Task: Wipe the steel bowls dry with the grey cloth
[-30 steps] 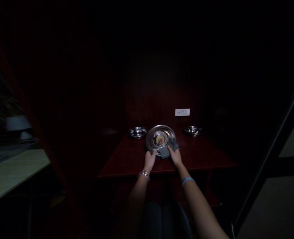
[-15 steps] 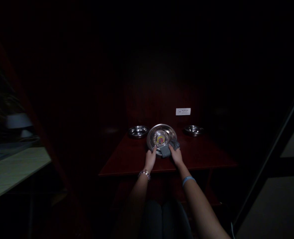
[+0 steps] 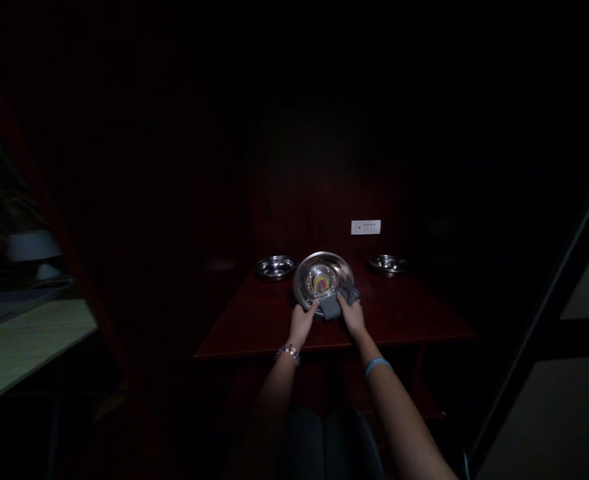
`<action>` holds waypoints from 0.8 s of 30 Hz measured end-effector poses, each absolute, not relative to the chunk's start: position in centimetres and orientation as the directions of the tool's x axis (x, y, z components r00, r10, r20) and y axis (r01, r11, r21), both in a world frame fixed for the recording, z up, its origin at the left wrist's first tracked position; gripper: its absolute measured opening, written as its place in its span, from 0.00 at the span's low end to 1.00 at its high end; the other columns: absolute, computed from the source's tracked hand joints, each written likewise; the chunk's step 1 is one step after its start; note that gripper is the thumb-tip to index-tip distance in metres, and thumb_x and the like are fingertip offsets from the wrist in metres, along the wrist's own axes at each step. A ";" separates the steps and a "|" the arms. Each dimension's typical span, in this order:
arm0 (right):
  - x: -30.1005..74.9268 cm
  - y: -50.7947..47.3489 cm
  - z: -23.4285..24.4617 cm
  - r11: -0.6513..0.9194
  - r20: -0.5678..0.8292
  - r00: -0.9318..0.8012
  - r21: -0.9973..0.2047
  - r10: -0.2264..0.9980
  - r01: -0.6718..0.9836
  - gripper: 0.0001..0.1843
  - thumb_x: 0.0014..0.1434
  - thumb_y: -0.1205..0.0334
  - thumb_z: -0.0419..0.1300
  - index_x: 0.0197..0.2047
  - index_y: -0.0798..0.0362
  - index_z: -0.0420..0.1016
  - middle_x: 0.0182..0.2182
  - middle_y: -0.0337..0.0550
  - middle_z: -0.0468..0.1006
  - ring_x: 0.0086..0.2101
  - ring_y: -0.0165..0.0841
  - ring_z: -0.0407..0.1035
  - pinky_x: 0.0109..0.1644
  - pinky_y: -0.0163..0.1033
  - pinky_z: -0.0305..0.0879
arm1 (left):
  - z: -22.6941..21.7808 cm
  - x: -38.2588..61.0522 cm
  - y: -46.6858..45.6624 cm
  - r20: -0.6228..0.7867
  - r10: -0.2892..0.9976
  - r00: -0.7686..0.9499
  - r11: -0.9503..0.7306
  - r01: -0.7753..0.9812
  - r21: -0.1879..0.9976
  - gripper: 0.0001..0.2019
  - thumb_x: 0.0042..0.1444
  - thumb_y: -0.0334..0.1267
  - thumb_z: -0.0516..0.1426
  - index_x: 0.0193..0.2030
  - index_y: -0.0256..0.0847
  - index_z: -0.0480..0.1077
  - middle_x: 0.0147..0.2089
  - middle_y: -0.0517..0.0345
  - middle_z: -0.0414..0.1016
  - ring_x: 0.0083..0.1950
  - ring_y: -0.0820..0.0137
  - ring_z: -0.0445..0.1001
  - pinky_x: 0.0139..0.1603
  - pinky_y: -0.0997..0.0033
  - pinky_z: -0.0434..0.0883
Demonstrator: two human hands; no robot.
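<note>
A shiny steel basin point(image 3: 306, 275) with a yellow and pink label at its centre is tilted up toward me above the table. My left hand point(image 3: 302, 324) grips its lower left rim, thumb on the inside and fingers hidden behind. At the lower right, my right hand point(image 3: 353, 316) is closed on a grey cloth point(image 3: 330, 307) that lies over the rim. The thumb presses the cloth against the metal. Whether the right fingers also hold the rim from behind cannot be seen.
On the dark red table point(image 3: 254, 327), one steel bowl point(image 3: 276, 267) stands at the back left and another steel bowl point(image 3: 387, 265) at the back right. A white socket plate point(image 3: 365, 227) is on the back wall. A pale tabletop point(image 3: 29, 340) lies to the left.
My left thumb has shifted slightly right and down along the basin's rim, closer to the cloth. The basin and cloth are nearly where they were; the view has moved a little.
</note>
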State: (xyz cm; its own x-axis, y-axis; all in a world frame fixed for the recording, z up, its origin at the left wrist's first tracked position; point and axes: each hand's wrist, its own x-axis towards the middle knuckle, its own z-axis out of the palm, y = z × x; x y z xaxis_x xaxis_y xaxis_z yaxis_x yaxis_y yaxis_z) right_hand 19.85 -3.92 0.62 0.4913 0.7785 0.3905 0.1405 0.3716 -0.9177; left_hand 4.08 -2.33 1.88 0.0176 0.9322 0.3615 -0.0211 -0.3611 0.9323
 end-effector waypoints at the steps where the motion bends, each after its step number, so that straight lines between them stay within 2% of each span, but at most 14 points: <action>1: 19.8 -4.0 0.6 0.361 0.381 0.492 -0.922 0.783 0.139 0.25 0.54 0.45 0.60 0.49 0.53 0.77 0.49 0.48 0.79 0.52 0.43 0.72 0.59 0.46 0.64 | 1.9 4.1 -2.3 0.367 0.930 0.025 -0.366 -0.020 0.930 0.16 0.50 0.41 0.62 0.43 0.33 0.76 0.46 0.44 0.80 0.51 0.58 0.77 0.57 0.59 0.69; 6: 19.7 -4.1 0.9 0.358 0.367 0.464 -0.927 0.806 0.110 0.25 0.55 0.43 0.59 0.49 0.51 0.76 0.49 0.46 0.79 0.53 0.41 0.71 0.60 0.45 0.64 | 1.9 4.1 -2.4 0.365 0.931 0.017 -0.365 -0.022 0.931 0.15 0.50 0.41 0.62 0.42 0.33 0.76 0.46 0.45 0.80 0.52 0.58 0.76 0.57 0.59 0.69; 13: 19.7 -3.4 0.6 0.417 0.424 0.382 -0.903 0.821 0.106 0.30 0.49 0.46 0.65 0.54 0.50 0.72 0.52 0.45 0.77 0.53 0.39 0.70 0.62 0.47 0.62 | 1.9 4.0 -2.4 0.386 0.923 0.008 -0.385 -0.052 0.922 0.15 0.50 0.38 0.62 0.45 0.36 0.76 0.49 0.47 0.79 0.56 0.60 0.74 0.61 0.60 0.66; 19: 19.9 -3.7 0.6 0.263 0.356 0.444 -0.930 0.823 0.258 0.27 0.47 0.46 0.67 0.49 0.48 0.76 0.49 0.45 0.79 0.53 0.43 0.71 0.61 0.49 0.62 | 1.7 4.0 -2.1 0.405 0.914 0.027 -0.401 -0.094 0.911 0.16 0.52 0.37 0.61 0.47 0.34 0.75 0.52 0.45 0.78 0.58 0.60 0.73 0.63 0.59 0.65; 21: 19.8 -4.0 0.8 0.220 0.325 0.460 -0.938 0.826 0.267 0.26 0.46 0.46 0.67 0.47 0.48 0.77 0.47 0.45 0.80 0.52 0.45 0.72 0.61 0.51 0.63 | 1.9 3.9 -2.2 0.396 0.918 0.018 -0.392 -0.102 0.914 0.16 0.51 0.38 0.62 0.46 0.34 0.75 0.51 0.46 0.78 0.58 0.59 0.73 0.62 0.59 0.65; 24: 19.8 -4.1 0.9 0.248 0.335 0.460 -0.938 0.822 0.241 0.24 0.46 0.47 0.67 0.46 0.47 0.78 0.46 0.44 0.80 0.52 0.44 0.72 0.61 0.50 0.63 | 2.3 3.9 -2.6 0.356 0.934 0.017 -0.351 -0.121 0.928 0.16 0.50 0.40 0.63 0.44 0.34 0.76 0.48 0.45 0.80 0.56 0.57 0.74 0.61 0.58 0.66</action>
State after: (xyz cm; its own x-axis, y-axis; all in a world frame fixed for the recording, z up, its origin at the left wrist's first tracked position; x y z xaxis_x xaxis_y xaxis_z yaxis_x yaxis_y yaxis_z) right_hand 19.75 -4.05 0.90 0.4598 0.8223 0.3353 0.2407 0.2481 -0.9384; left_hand 3.92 -2.60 2.33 0.0172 0.9345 0.3556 -0.1208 -0.3511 0.9285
